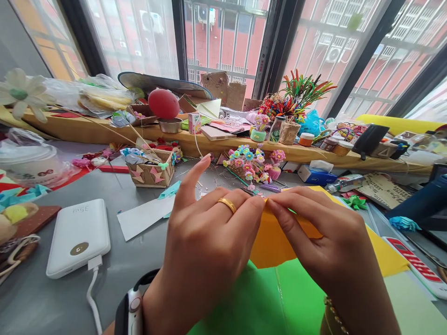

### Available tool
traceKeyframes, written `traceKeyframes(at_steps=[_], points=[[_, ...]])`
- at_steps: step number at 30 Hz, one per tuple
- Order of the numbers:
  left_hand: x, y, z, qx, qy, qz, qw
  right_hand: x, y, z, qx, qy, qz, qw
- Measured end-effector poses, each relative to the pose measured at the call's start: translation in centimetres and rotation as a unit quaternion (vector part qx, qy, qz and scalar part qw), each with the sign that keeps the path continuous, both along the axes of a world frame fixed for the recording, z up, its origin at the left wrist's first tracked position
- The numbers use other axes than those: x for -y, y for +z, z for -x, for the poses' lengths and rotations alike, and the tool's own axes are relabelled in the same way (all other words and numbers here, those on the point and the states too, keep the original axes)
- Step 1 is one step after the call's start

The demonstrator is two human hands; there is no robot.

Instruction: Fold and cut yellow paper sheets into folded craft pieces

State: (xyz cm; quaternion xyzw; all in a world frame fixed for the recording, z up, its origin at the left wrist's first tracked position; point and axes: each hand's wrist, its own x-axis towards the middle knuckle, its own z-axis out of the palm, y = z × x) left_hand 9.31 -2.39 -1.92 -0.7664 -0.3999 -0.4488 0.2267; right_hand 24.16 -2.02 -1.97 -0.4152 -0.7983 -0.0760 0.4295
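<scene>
My left hand [213, 232], with a gold ring and one finger raised, pinches at the middle of the view. My right hand [328, 237] pinches close beside it, the fingertips almost touching. Between them shows a small bit of yellow paper [266, 199]; most of what they grip is hidden by the fingers. Below and behind the hands is a yellow-orange paper sheet [272, 242], its corner reaching out to the right. Under it a bright green surface [272, 298] with a pale crease fills the lower middle.
On the grey table stand a white power bank [79, 237] with a cable, a white paper strip [146, 216], a cardboard box [152, 172] and small craft flowers [247, 160]. A crowded ledge [209, 144] runs below the windows. A red-and-white object [417, 265] lies at right.
</scene>
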Motion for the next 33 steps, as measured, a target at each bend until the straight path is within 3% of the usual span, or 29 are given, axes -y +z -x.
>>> traceKeyframes(at_steps=[8,25,29,33], points=[[0.1,0.0,-0.1,-0.005,0.001,-0.018,1.000,0.3,0.1,-0.1,-0.023,0.007,0.060,0.998],[0.3,-0.6,-0.7,-0.029,0.013,-0.058,0.998,0.3,0.0,-0.1,-0.018,-0.010,0.042,0.999],[0.1,-0.4,-0.3,-0.009,0.005,-0.004,1.000,0.1,0.0,-0.6,0.012,0.011,0.066,0.998],[-0.1,0.1,0.8,-0.004,-0.058,0.102,0.993,0.1,0.2,-1.0,0.042,0.040,0.122,0.991]])
